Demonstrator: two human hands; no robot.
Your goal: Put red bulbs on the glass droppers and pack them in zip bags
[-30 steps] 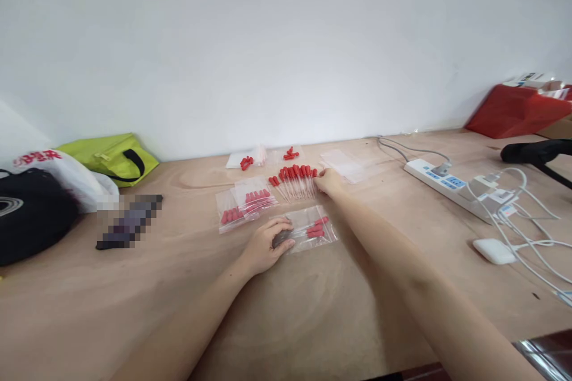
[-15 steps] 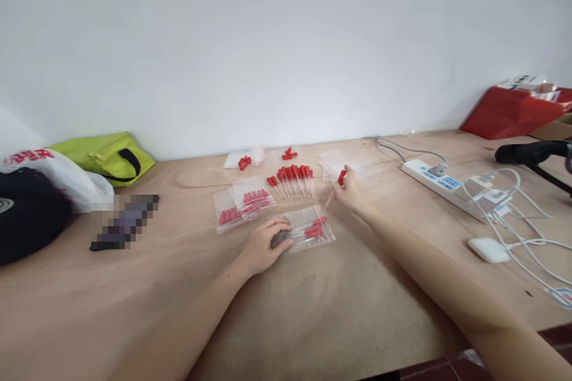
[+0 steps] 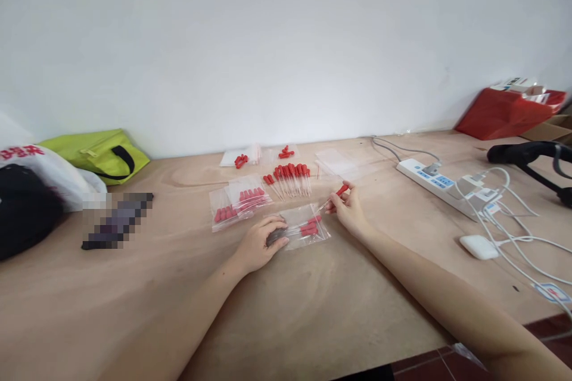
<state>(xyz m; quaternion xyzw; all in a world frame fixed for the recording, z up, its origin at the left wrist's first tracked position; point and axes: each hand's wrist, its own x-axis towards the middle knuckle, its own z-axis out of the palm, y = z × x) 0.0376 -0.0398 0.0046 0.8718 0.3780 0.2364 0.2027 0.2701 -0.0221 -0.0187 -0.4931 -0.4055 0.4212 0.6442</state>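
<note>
My left hand (image 3: 263,242) lies on the table, its fingers and thumb closed over the left end of a clear zip bag (image 3: 292,244). Inside that bag are a few droppers with red rubber bulbs (image 3: 309,229). Between the fingers of my right hand (image 3: 347,208) is a single dropper (image 3: 342,189), bulb up to the right, its thin tube slanting down-left towards the bag's right end. Behind the bag, loose droppers (image 3: 291,172) lie fanned side by side. Two filled zip bags (image 3: 223,196) overlap to the left of them.
Loose red bulbs (image 3: 241,161) rest on plastic bags by the wall, with flat clear bags (image 3: 335,164) farther right. A white power strip (image 3: 429,181) and tangled white cables occupy the right side. At left are a lime-green bag (image 3: 93,152) and a blurred-out dark object (image 3: 118,220).
My right hand has come nearer the clear bag, and the dropper in it now tilts with its tube towards the bag. My left hand stays on the bag. The view has shifted slightly.
</note>
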